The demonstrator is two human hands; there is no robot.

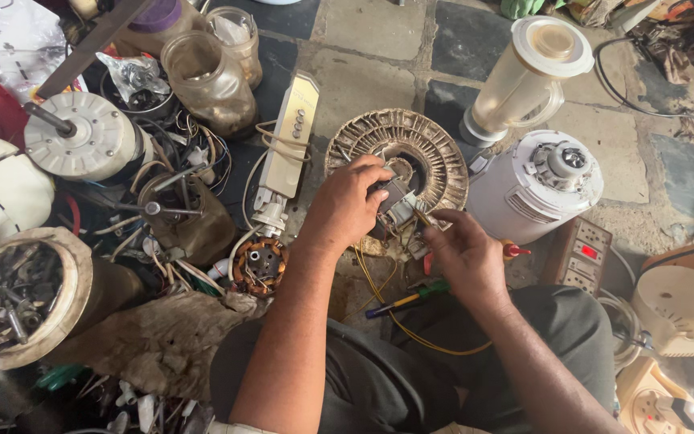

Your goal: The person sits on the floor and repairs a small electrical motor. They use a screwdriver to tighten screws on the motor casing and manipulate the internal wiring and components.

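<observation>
A round, dusty fan motor stator ring (435, 149) lies on the stone floor in front of me. My left hand (349, 202) rests on its near rim, fingers closed on a small dark part at the ring's centre. My right hand (466, 253) is just to the right, pinching a thin brass-coloured tool or probe (423, 217) whose tip points at the wiring block (402, 207) inside the ring. Yellow wires (379, 285) trail from the ring down across my lap. A green and yellow screwdriver (407, 299) lies under my right wrist.
A white mixer base (536, 186) and a blender jar (528, 76) stand right of the ring; a power strip (581, 255) lies beside them. To the left are a cream switch panel (289, 145), a small copper-wound stator (259, 264), motors, jars and a tin of metal parts (22, 297).
</observation>
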